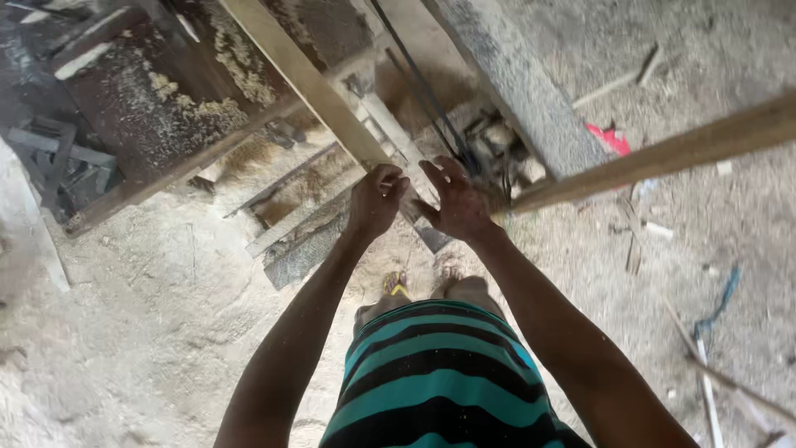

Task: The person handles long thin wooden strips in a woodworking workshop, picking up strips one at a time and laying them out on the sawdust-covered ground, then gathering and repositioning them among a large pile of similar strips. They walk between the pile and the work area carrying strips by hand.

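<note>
I am seeing two bare hands reaching forward, left hand (pixel 377 199) curling at the end of one pale wooden plank (pixel 303 79), right hand (pixel 454 199) spreading open beside one long beam (pixel 663 156), sawdust-covered workshop floor (pixel 166 332) lying beneath

Both hands (pixel 419 199) meet at a wooden plank (pixel 303 79).

I see a smooth pale wood plank (pixel 315 87) beside a rough grey beam (pixel 522 83), with soft sawdust (pixel 149 282) below the plank.
</note>
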### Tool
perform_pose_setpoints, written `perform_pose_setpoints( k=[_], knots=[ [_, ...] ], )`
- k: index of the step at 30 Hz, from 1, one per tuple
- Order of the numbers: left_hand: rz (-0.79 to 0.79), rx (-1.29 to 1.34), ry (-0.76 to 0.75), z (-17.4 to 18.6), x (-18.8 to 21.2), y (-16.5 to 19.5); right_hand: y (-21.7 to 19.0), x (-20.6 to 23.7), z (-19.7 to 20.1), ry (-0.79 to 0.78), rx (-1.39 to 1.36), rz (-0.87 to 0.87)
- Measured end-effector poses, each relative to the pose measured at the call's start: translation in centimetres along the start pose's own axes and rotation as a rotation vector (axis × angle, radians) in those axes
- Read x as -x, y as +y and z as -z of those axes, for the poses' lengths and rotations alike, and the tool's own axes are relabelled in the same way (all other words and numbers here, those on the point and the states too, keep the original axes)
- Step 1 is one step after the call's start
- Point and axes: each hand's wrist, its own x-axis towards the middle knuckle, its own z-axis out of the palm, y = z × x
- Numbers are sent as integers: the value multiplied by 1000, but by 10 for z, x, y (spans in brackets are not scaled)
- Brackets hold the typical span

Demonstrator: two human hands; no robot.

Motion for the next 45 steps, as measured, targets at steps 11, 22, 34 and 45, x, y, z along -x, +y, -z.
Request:
perform_pose_setpoints(
  k=[11,22,34,45],
  knots=[
    [127,54,304,19,-14,52,44,-50,4,-78,-353,256],
    [232,51,476,-11,8,85,67,-54,-4,-201,-496,379],
    [231,58,500,-28,16,57,87,-39,-42,-231,-450,331],
    [709,0,180,-73,-2,-32,51,-31,-135,-825,-395,-308]
  ],
)
